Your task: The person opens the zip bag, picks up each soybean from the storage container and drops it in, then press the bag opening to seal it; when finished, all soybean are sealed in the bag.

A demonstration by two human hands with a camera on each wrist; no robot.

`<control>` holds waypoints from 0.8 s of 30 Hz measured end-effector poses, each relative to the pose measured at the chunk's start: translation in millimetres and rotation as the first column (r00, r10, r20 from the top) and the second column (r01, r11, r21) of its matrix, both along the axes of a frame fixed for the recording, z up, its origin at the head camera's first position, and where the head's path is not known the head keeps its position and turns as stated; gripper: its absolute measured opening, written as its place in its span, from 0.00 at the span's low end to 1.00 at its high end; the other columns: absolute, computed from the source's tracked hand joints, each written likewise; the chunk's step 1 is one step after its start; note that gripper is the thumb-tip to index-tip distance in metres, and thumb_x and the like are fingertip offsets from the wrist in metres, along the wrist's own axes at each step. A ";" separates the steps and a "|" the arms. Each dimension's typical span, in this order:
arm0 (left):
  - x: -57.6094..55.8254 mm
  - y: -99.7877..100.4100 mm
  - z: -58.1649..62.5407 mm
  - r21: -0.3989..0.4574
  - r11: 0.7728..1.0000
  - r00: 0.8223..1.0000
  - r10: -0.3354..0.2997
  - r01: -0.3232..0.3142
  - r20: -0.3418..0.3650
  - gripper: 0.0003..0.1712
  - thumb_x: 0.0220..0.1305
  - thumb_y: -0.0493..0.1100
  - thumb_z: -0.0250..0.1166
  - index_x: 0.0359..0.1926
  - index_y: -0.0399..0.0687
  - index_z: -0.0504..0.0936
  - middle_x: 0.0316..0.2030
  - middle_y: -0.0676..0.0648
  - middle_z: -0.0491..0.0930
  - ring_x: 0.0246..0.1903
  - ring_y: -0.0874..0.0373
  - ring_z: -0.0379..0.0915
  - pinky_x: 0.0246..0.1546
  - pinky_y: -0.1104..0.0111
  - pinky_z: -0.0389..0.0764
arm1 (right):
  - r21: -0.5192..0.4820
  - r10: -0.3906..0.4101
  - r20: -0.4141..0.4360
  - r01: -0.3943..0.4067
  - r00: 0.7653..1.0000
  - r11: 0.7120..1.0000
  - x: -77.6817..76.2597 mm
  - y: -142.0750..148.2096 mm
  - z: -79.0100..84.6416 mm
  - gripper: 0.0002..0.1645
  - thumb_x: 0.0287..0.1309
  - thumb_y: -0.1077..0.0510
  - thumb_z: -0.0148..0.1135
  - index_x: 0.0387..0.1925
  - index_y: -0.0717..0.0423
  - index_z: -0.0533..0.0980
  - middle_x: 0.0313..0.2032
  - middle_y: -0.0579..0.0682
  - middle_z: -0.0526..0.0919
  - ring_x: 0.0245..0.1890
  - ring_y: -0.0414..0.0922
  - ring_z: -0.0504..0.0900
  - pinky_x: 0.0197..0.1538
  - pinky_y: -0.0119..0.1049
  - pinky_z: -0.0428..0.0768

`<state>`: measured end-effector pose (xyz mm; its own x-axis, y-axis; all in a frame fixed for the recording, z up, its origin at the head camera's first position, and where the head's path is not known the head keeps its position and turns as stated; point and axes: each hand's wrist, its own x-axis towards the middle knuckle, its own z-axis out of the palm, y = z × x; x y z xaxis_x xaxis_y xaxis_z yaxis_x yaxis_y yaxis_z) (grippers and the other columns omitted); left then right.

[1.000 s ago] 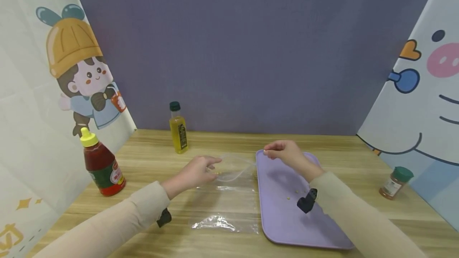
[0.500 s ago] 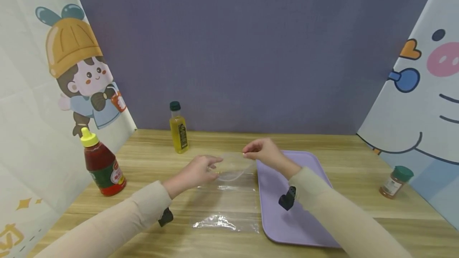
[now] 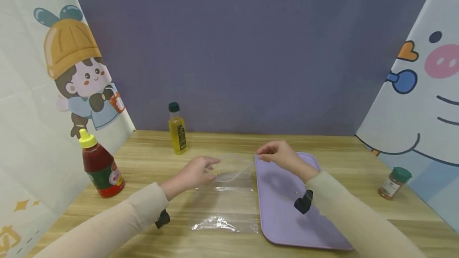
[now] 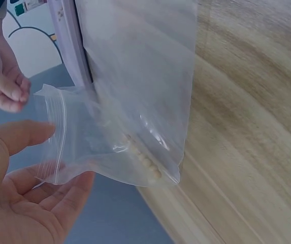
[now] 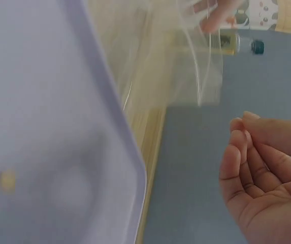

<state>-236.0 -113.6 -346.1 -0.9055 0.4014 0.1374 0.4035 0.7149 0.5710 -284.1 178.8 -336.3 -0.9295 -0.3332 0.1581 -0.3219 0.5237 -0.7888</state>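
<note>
My left hand (image 3: 193,173) holds the open mouth of a clear zip-lock bag (image 4: 145,76), its thumb at the zip edge and the other fingers behind the plastic. Inside the bag, a row of small pale-yellow beans (image 4: 146,163) rests along a fold. The bag's lower part (image 3: 224,206) lies flat on the table. Over the far left corner of a lilac tray (image 3: 305,226), my right hand (image 3: 281,158) has its thumb and fingertips together, with nothing showing between them. On the tray lie loose yellow beans (image 3: 287,198).
A red sauce bottle (image 3: 104,170) with a yellow cap stands at the left, and an oil bottle (image 3: 177,132) with a dark green cap is behind the bag. At the right sits a green-capped spice jar (image 3: 393,183). A dark grey panel (image 3: 229,51) closes off the back.
The right hand went left to the bag's mouth with a small pale thing at its fingertips, then came back over the tray without it showing. The left hand kept its place at the bag.
</note>
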 end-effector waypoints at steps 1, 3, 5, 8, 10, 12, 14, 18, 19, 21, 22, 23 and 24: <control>0.1 -0.8 0.1 -0.002 1.000 1.000 -0.001 0.001 -0.007 0.31 0.53 0.34 0.70 0.61 0.39 0.75 0.59 0.39 0.77 0.49 0.45 0.79 0.43 0.62 0.86 | 0.009 -0.004 0.003 0.004 1.000 1.000 0.6 5.9 0.7 0.11 0.57 0.61 0.67 0.41 0.63 0.83 0.34 0.51 0.87 0.32 0.38 0.81 0.37 0.33 0.82; -0.1 -1.8 0.0 -0.006 1.000 1.000 -0.004 0.004 -0.018 0.31 0.53 0.34 0.70 0.60 0.39 0.76 0.59 0.38 0.77 0.49 0.45 0.80 0.44 0.61 0.86 | 0.025 -0.010 0.009 0.009 1.000 1.000 1.6 17.9 1.2 0.11 0.57 0.60 0.66 0.41 0.62 0.83 0.36 0.52 0.87 0.34 0.38 0.82 0.38 0.33 0.83; -0.1 -2.5 0.0 -0.010 1.000 1.000 -0.006 0.005 -0.027 0.30 0.53 0.34 0.70 0.60 0.39 0.76 0.59 0.38 0.77 0.49 0.45 0.80 0.44 0.61 0.86 | 0.033 -0.011 0.020 0.011 1.000 0.999 3.7 29.5 1.3 0.11 0.58 0.59 0.66 0.42 0.61 0.83 0.39 0.55 0.87 0.36 0.39 0.83 0.41 0.36 0.84; -0.1 -2.3 -0.6 -0.005 1.000 1.000 -0.009 0.009 -0.023 0.31 0.53 0.34 0.70 0.60 0.39 0.76 0.58 0.39 0.77 0.49 0.45 0.80 0.44 0.62 0.86 | 0.038 -0.010 0.034 0.009 0.999 0.999 6.9 46.0 -0.7 0.12 0.59 0.60 0.65 0.43 0.62 0.82 0.42 0.60 0.86 0.39 0.41 0.84 0.44 0.42 0.85; 0.2 -2.2 -1.0 -0.002 1.000 1.000 -0.010 0.010 -0.018 0.31 0.53 0.34 0.69 0.60 0.39 0.75 0.58 0.39 0.77 0.49 0.46 0.80 0.44 0.62 0.86 | 0.043 -0.006 0.034 0.004 0.999 0.999 8.8 55.7 -2.7 0.12 0.59 0.61 0.65 0.43 0.64 0.82 0.43 0.61 0.86 0.39 0.41 0.84 0.44 0.41 0.85; 0.2 -2.3 -1.3 0.003 1.000 1.000 -0.009 0.009 -0.013 0.31 0.53 0.34 0.69 0.61 0.39 0.75 0.58 0.39 0.78 0.49 0.46 0.80 0.44 0.62 0.86 | 0.058 -0.002 0.024 0.001 1.000 0.998 10.1 64.4 -5.3 0.13 0.58 0.62 0.65 0.43 0.66 0.81 0.42 0.61 0.86 0.38 0.41 0.84 0.42 0.37 0.85; 0.3 -2.5 -1.6 0.003 1.000 1.000 -0.005 0.005 -0.012 0.31 0.53 0.34 0.69 0.61 0.40 0.75 0.58 0.39 0.78 0.49 0.46 0.80 0.44 0.62 0.86 | 0.083 -0.006 0.020 0.005 1.000 0.997 11.8 72.6 -7.9 0.13 0.58 0.62 0.65 0.43 0.67 0.81 0.41 0.60 0.86 0.38 0.41 0.83 0.39 0.32 0.84; 0.9 -2.6 -2.4 0.006 1.000 1.000 -0.003 0.003 -0.015 0.30 0.53 0.34 0.69 0.60 0.40 0.76 0.58 0.39 0.78 0.49 0.46 0.80 0.44 0.61 0.86 | 0.143 -0.037 0.036 0.031 0.999 0.989 17.5 87.0 -12.3 0.15 0.58 0.61 0.65 0.44 0.67 0.81 0.42 0.59 0.86 0.40 0.42 0.82 0.40 0.29 0.82; 1.2 -2.5 -2.5 0.008 1.000 1.000 -0.004 0.004 -0.016 0.30 0.53 0.34 0.69 0.60 0.40 0.76 0.58 0.38 0.78 0.49 0.45 0.80 0.44 0.62 0.86 | 0.158 -0.044 0.042 0.036 0.998 0.987 19.3 90.6 -13.1 0.15 0.58 0.61 0.66 0.44 0.68 0.81 0.42 0.60 0.86 0.41 0.42 0.82 0.40 0.30 0.82; 1.6 -2.5 -2.5 0.011 1.000 1.000 -0.008 0.008 -0.019 0.30 0.53 0.34 0.69 0.60 0.40 0.76 0.58 0.38 0.78 0.49 0.45 0.80 0.43 0.62 0.86 | 0.182 -0.052 0.045 0.043 0.998 0.982 22.0 96.9 -15.2 0.15 0.58 0.61 0.66 0.44 0.68 0.81 0.43 0.60 0.86 0.42 0.44 0.82 0.41 0.32 0.82; 1.7 -2.5 -2.4 0.010 1.000 1.000 -0.011 0.011 -0.023 0.30 0.53 0.34 0.69 0.60 0.39 0.76 0.58 0.38 0.78 0.49 0.45 0.80 0.43 0.62 0.86 | 0.195 -0.056 0.045 0.047 0.997 0.980 23.2 99.9 -16.4 0.15 0.57 0.61 0.66 0.43 0.67 0.81 0.43 0.61 0.86 0.42 0.45 0.82 0.42 0.33 0.82; 1.8 -2.6 -2.4 0.008 1.000 1.000 -0.013 0.013 -0.025 0.30 0.53 0.34 0.69 0.60 0.39 0.76 0.58 0.38 0.78 0.48 0.45 0.80 0.43 0.62 0.86 | 0.208 -0.051 0.036 0.043 0.998 0.977 24.2 103.0 -17.8 0.14 0.57 0.62 0.66 0.43 0.68 0.81 0.43 0.61 0.86 0.42 0.46 0.82 0.42 0.34 0.82; 2.0 -2.6 -2.2 0.006 1.000 1.000 -0.014 0.014 -0.028 0.30 0.53 0.34 0.69 0.60 0.39 0.76 0.58 0.38 0.77 0.48 0.45 0.80 0.43 0.62 0.86 | 0.220 -0.051 0.028 0.044 0.998 0.975 25.1 106.1 -19.2 0.13 0.56 0.62 0.66 0.42 0.68 0.81 0.42 0.61 0.86 0.42 0.47 0.82 0.43 0.35 0.83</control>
